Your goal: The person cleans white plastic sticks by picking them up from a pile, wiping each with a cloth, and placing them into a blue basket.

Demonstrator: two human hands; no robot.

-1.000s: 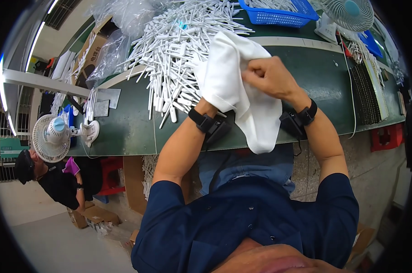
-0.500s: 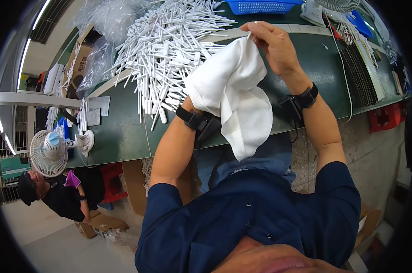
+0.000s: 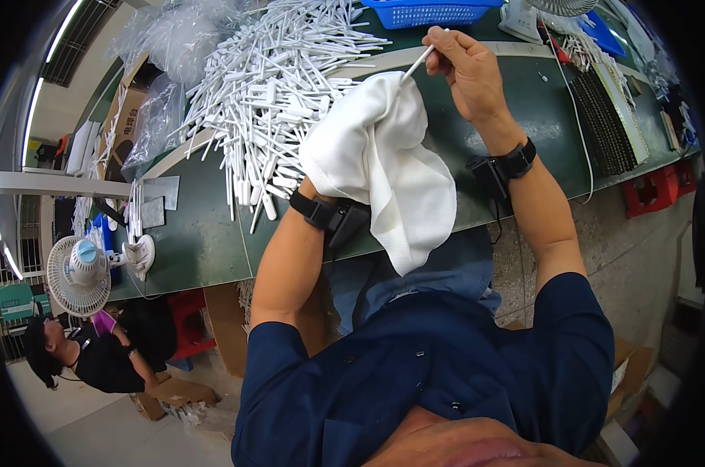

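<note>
A white ribbed cloth drapes over my left hand, so its fingers are hidden and only the skin near the wrist shows. With fingertips pinched, my right hand grips the upper end of a slim white stick. That stick slants down into the top fold of the cloth, where its lower end disappears. A large pile of white sticks with thicker, flat bodies lies on the green table, just beyond and left of the cloth.
A blue plastic basket stands at the back. Dark strips lie on the right beside a cable. Clear plastic bags and a white fan are on the left. A person in black is at lower left.
My right hand has risen slightly away from the cloth, baring a length of the white stick. The cloth's top has dropped a little and moved left with my left arm.
</note>
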